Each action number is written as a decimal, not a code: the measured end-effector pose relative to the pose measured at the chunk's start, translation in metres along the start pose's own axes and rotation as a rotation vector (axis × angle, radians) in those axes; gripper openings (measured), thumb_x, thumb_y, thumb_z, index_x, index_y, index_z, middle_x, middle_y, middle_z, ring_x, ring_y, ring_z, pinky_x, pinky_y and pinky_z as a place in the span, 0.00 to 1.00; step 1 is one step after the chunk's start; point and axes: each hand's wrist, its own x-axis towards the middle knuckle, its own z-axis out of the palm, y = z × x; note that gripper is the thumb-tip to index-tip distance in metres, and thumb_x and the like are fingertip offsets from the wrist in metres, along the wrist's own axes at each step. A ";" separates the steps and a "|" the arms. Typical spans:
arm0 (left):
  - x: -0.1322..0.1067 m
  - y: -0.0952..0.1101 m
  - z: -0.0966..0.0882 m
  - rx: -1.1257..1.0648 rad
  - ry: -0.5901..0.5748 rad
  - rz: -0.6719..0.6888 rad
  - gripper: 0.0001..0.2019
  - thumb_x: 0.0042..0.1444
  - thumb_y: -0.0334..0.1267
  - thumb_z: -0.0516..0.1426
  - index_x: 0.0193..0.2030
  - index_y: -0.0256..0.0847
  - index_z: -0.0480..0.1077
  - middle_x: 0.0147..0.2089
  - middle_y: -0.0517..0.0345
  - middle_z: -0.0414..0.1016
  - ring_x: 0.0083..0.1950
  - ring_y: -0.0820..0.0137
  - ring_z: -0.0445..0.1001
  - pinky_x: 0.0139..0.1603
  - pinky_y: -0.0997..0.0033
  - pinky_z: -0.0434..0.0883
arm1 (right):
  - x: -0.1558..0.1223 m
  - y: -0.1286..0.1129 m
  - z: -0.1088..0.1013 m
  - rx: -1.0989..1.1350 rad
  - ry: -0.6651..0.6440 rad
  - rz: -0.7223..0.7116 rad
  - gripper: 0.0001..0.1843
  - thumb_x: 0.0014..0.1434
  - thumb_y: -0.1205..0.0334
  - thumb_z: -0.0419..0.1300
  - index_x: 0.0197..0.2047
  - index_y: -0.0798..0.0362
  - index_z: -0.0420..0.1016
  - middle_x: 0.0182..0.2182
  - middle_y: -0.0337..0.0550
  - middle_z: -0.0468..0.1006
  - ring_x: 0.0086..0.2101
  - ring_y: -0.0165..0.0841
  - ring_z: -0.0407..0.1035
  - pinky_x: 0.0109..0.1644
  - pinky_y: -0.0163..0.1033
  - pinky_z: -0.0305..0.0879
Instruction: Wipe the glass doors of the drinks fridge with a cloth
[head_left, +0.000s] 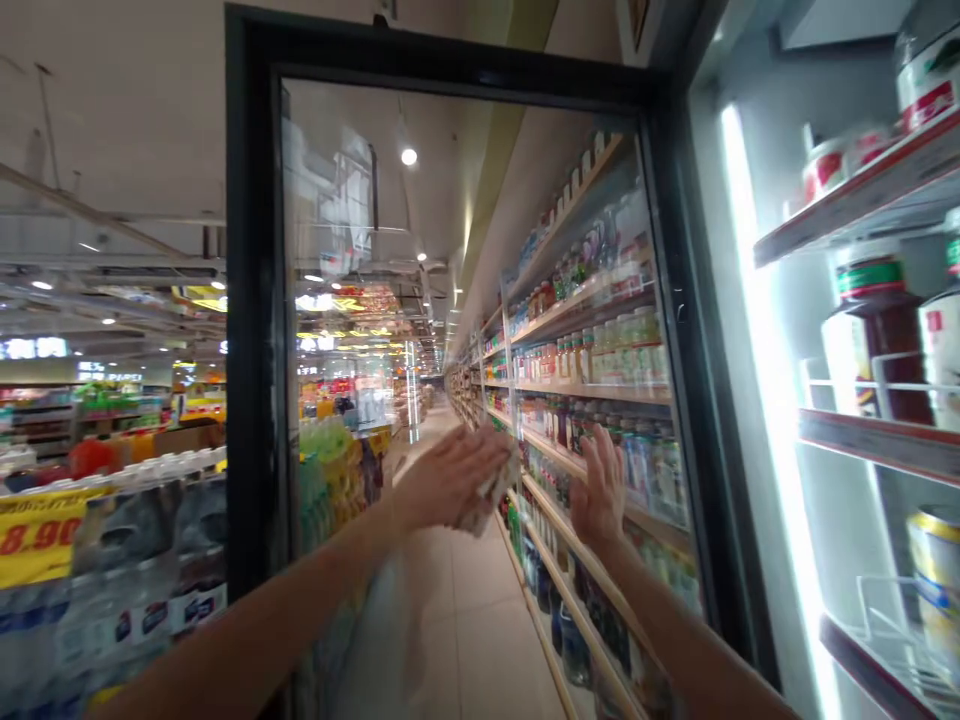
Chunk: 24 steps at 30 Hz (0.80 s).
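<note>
Open fridge door (245, 300), as I view it from my remote station. My left hand (448, 482), motion-blurred, has its fingers closed on a crumpled pale cloth (491, 497), held against the glass (352, 330) near the door's middle. My right hand (600, 497), fingers spread and holding nothing, lies flat on the glass just right of the cloth. Lit shelves (855, 215) carry bottles (874, 335) at right.
</note>
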 end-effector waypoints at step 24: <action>-0.087 0.018 0.004 -0.008 0.039 -0.182 0.27 0.59 0.43 0.48 0.65 0.42 0.53 0.66 0.53 0.57 0.70 0.63 0.46 0.68 0.56 0.45 | 0.001 0.000 -0.003 -0.007 -0.026 -0.022 0.27 0.61 0.61 0.45 0.64 0.48 0.52 0.63 0.51 0.54 0.63 0.46 0.46 0.61 0.61 0.49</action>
